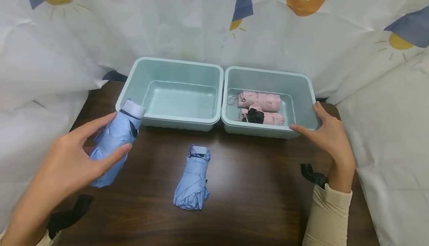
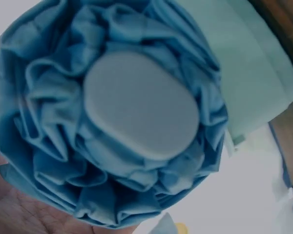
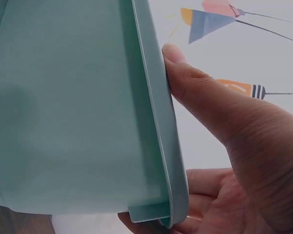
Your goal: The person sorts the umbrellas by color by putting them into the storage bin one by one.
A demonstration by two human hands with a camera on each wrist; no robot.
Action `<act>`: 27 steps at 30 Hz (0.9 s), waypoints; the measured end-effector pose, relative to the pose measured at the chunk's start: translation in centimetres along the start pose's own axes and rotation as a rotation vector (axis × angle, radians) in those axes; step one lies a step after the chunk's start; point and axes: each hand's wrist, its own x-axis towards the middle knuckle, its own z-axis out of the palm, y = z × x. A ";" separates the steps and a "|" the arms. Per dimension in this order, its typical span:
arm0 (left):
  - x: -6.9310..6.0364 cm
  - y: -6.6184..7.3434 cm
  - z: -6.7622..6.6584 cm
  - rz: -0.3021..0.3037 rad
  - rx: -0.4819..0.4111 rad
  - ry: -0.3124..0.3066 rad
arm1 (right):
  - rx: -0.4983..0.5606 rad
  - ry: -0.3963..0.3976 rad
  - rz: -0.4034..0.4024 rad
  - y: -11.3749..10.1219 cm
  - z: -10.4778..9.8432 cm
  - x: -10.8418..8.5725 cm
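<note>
My left hand (image 1: 68, 153) grips a folded light-blue umbrella (image 1: 115, 138), holding it tilted above the table near the left bin's front corner. In the left wrist view, the umbrella's bunched fabric surrounds its pale oval end (image 2: 141, 105). A second folded blue umbrella (image 1: 191, 182) lies on the table in front of the bins. At the right bin's (image 1: 258, 128) front right corner, my right hand (image 1: 330, 134) holds the rim, thumb on one side and fingers around the corner. Inside that bin lie two folded pink umbrellas (image 1: 268, 101), the nearer one (image 1: 273, 118) with a black part showing.
Beside the right bin, nearly touching it, stands a pale green left bin (image 1: 181, 121) with a bare floor. Both rest on a dark wooden table (image 1: 248, 186). A white patterned cloth (image 1: 187, 22) hangs behind the bins and along both sides.
</note>
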 end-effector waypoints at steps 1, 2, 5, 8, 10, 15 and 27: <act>0.4 0.2 -0.2 0.016 -0.005 0.003 | 0.000 0.000 0.004 0.0 0.0 0.0; 0.9 0.5 -0.3 0.028 0.000 0.001 | 0.000 -0.001 0.009 0.1 -0.1 -0.1; 2.4 1.2 -0.6 0.075 0.023 0.005 | 0.002 0.000 0.015 0.2 0.0 -0.2; 3.9 1.9 -0.9 0.097 0.058 -0.004 | 0.000 0.001 0.018 0.3 0.0 -0.3; 5.0 2.3 -0.9 0.108 0.073 -0.022 | 0.002 0.002 0.019 0.4 0.0 -0.3; 7.9 3.5 -0.7 0.174 0.121 -0.087 | 0.002 0.011 0.013 0.5 0.0 -0.3; 14.0 5.7 -0.2 0.243 0.196 -0.248 | 0.012 -0.017 0.030 0.0 -0.1 0.1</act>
